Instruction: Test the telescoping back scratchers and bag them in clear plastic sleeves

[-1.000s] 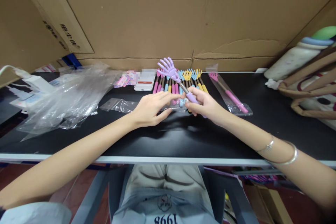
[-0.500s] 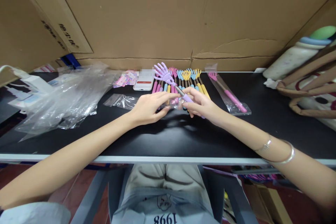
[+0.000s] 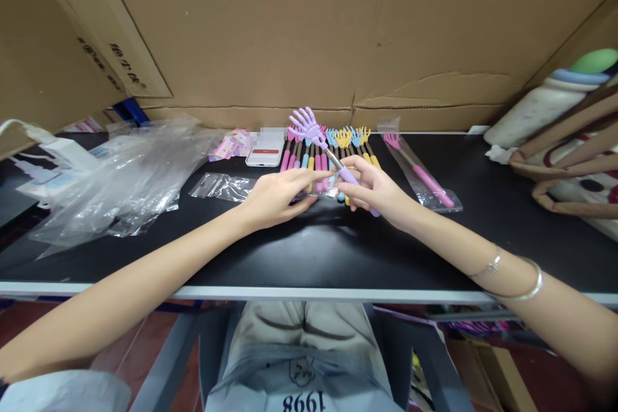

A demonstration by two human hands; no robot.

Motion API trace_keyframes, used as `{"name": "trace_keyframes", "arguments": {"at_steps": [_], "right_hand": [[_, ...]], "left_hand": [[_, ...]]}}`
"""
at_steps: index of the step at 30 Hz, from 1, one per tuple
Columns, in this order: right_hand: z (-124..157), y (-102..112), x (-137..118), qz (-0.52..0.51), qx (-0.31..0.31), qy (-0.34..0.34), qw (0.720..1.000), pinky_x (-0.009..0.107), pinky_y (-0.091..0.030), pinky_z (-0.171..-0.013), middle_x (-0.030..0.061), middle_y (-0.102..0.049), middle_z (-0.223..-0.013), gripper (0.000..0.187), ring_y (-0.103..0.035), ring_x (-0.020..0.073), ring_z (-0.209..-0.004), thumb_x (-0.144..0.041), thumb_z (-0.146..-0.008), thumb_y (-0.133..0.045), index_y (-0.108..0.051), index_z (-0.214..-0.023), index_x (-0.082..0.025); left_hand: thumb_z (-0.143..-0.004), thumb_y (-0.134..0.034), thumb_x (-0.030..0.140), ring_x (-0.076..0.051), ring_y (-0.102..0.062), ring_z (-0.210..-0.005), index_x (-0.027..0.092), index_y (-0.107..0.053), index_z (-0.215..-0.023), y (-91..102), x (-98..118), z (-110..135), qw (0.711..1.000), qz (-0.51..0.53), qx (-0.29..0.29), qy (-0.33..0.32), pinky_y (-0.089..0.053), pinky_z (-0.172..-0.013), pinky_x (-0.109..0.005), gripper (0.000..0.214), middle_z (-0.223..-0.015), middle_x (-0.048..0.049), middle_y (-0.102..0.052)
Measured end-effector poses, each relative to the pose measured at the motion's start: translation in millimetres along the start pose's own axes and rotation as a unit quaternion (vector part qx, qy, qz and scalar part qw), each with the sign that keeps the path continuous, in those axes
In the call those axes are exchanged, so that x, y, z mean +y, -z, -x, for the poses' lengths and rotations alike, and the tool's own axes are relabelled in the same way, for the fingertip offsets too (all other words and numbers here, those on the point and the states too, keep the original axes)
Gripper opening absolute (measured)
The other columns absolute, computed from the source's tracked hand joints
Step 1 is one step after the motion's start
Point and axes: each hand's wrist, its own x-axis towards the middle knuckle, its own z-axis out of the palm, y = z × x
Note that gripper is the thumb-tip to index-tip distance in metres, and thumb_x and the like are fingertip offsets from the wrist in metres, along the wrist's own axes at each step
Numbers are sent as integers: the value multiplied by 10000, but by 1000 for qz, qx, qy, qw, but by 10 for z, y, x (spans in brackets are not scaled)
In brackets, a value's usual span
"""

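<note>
My right hand [image 3: 374, 188] is closed around the purple grip of a back scratcher [image 3: 308, 127]. Its claw head points up and to the left, raised above the table, with the metal rod showing between head and grip. My left hand [image 3: 280, 198] is beside it, thumb and fingers pinched on a clear plastic bag [image 3: 224, 187] that stretches out on both sides of the hand. Beyond both hands lies a row of back scratchers [image 3: 342, 137] in pink, blue, yellow and purple, partly covered by my fingers.
A pink back scratcher in a clear bag [image 3: 427, 181] lies to the right. Left are a heap of clear bags [image 3: 140, 174], printed cards [image 3: 232, 144], a phone [image 3: 265, 149] and a white charger [image 3: 72, 158]. A bottle [image 3: 541, 109] and a brown-handled bag [image 3: 564, 167] stand far right.
The purple back scratcher has shifted slightly right, its head rising and tilting a little more upright in my right hand. My left hand has barely moved.
</note>
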Motion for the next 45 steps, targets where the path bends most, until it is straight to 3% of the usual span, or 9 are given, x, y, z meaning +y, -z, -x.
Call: {"name": "trace_keyframes", "arguments": {"at_steps": [7,13,18,27,38,45], "right_hand": [[3,-10,-36,-9,5,-7,1000,197,-413,-460,-96,-495,-661,425,-360,14,-408,-377,-773,-682,-462,-1085,-189],[0,-1,-49,6,26,23,999,201,-416,-472,-53,-536,-715,398,-483,52,-508,-369,-768,-673,-475,-1060,-187],[22,-3,-49,-21,31,-1,999,235,-462,-540,-120,-405,-566,428,-328,33,-411,-361,-791,-664,-465,-1132,-196],[38,-16,-13,-109,-64,-25,992,239,-470,-562,-148,-303,-490,422,-246,40,-402,-332,-826,-650,-440,-1179,-235],[32,-76,-81,-150,-4,-67,986,241,-476,-580,-124,-385,-584,461,-233,24,-424,-318,-763,-700,-466,-1144,-205],[40,-93,-82,-142,13,-51,988,222,-412,-522,-118,-404,-582,432,-242,31,-431,-304,-760,-700,-479,-1112,-186]], "left_hand": [[-936,-476,294,-124,-611,-879,243,-433,-1374,9,23,6,1000,20,-13,13,-443,-715,-200,443,-1032,-7,-641],[-943,-460,323,-150,-616,-934,230,-452,-1358,26,27,0,1000,19,-14,19,-456,-778,-226,425,-1064,-25,-650],[-945,-453,323,-166,-619,-989,232,-453,-1359,38,19,-2,1000,8,-7,28,-462,-794,-239,424,-1157,-42,-644],[-941,-465,304,-150,-635,-891,264,-449,-1368,21,1,12,999,-21,-15,26,-441,-714,-221,429,-1102,-29,-664],[-967,-414,291,-164,-606,-1011,240,-443,-1354,0,-14,2,1000,8,-11,17,-459,-805,-242,391,-1184,-41,-633],[-972,-404,443,-192,-587,-1009,242,-416,-1380,17,-16,10,999,9,-35,13,-465,-796,-276,456,-1178,-66,-607]]}}
